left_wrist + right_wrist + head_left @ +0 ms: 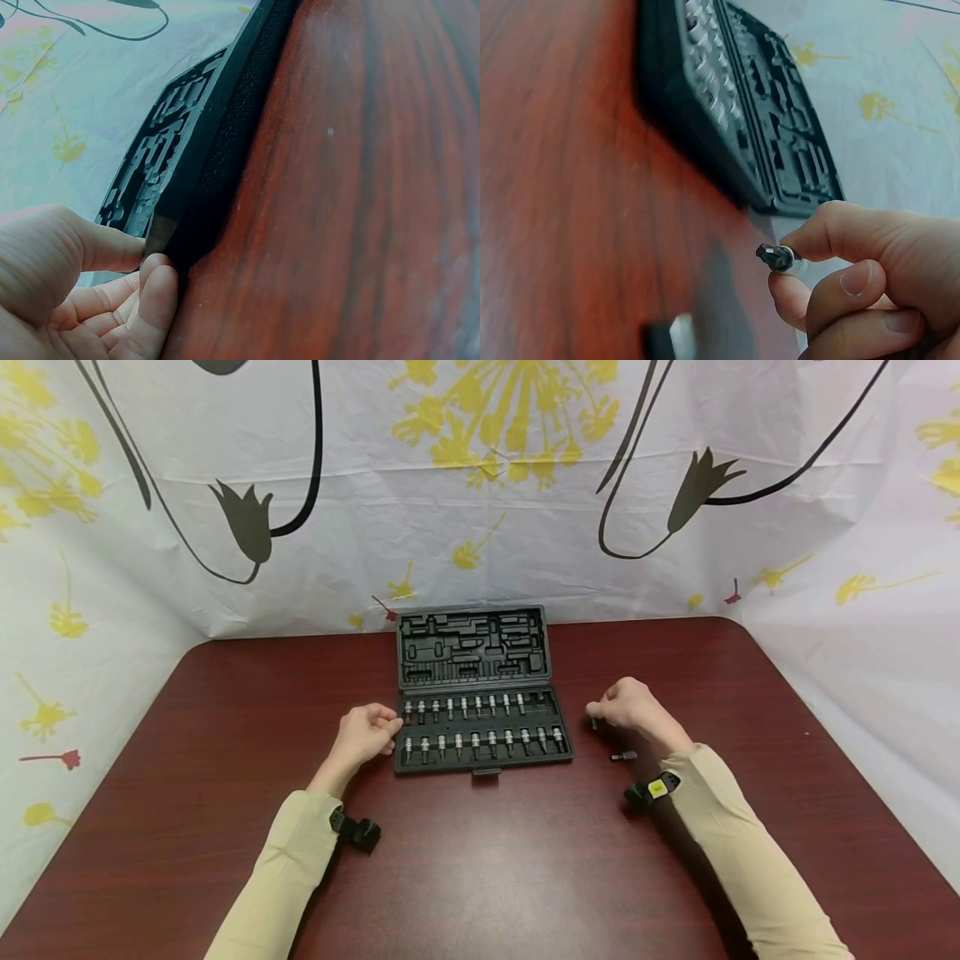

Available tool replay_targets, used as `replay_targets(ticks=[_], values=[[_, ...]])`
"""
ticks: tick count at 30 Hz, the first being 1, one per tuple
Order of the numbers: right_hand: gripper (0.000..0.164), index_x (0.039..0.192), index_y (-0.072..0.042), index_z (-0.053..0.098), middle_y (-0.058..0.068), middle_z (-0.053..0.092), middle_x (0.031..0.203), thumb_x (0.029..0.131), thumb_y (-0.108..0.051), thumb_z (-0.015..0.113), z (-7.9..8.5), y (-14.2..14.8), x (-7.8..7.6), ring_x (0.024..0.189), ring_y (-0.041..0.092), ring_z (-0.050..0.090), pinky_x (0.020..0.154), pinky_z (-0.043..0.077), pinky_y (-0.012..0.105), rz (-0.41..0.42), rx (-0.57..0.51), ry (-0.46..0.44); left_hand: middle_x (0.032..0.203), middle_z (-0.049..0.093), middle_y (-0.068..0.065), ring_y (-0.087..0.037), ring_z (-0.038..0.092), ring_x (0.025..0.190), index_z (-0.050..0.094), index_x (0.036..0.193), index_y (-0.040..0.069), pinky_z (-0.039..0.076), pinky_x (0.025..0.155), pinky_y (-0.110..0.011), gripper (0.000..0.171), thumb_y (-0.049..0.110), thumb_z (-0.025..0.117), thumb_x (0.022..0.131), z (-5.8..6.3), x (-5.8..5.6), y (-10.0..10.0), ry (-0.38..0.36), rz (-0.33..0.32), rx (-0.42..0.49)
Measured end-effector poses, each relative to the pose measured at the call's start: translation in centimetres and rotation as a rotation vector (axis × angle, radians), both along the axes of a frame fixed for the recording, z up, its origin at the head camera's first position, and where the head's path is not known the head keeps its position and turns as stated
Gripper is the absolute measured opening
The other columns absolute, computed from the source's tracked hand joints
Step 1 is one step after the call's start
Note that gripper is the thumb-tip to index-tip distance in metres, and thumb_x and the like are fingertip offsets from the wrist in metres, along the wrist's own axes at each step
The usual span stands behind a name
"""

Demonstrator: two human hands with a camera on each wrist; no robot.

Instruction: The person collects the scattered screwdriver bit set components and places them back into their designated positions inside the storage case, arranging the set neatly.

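Note:
A black plastic case (485,768) lies open on the table, with two rows of metal bit sockets (475,742) in its near half. The right end of the back row shows a bare slot. My left hand (363,735) pinches the case's left edge between thumb and fingers. To the right of the case, my right hand (628,703) holds a bit socket (777,258) between thumb and index finger, its dark tip pointing out from the fingertips. A second bit socket (623,756) lies on the table just below that hand.
The case's moulded lid (474,647) leans back near the table's far edge. Behind it hangs a white cloth (480,552) with yellow and grey plant prints. The dark red wood table (480,868) reflects light in front. Each wrist bears a small black camera (365,835).

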State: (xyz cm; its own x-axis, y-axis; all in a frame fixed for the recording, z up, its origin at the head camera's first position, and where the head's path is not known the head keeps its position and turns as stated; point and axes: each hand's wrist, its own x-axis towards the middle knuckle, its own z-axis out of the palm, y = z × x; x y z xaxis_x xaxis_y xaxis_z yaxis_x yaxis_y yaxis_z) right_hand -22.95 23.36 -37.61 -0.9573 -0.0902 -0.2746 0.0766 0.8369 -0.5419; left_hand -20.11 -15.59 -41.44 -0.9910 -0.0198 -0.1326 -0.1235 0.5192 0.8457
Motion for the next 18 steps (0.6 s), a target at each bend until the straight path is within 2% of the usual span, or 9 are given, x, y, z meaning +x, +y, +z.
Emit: replay_targets(ticks=[9,18], values=[[0.034,0.050,-0.007,0.057,-0.008,0.044,0.042,0.081,-0.021,0.060,0.5,-2.1,-0.8,0.046,0.009,0.041,0.047,0.034,0.023,0.021,-0.030,0.046,0.075,0.065,-0.012,-0.010,0.058,0.051,0.063,0.099,-0.005,0.054,0.051,-0.027,0.017,0.010,0.062,0.090,0.1,0.1,0.1,-0.016,0.002,-0.004],[0.039,0.047,-0.012,0.049,-0.007,0.041,0.042,0.083,-0.022,0.060,0.7,-3.7,-1.2,0.045,0.009,0.034,0.046,0.029,0.023,0.016,-0.089,0.014,0.076,0.066,-0.012,-0.011,0.059,0.052,0.063,0.100,-0.004,0.055,0.051,-0.028,0.017,0.010,0.062,0.090,0.0,0.0,0.1,-0.025,0.003,-0.003]])
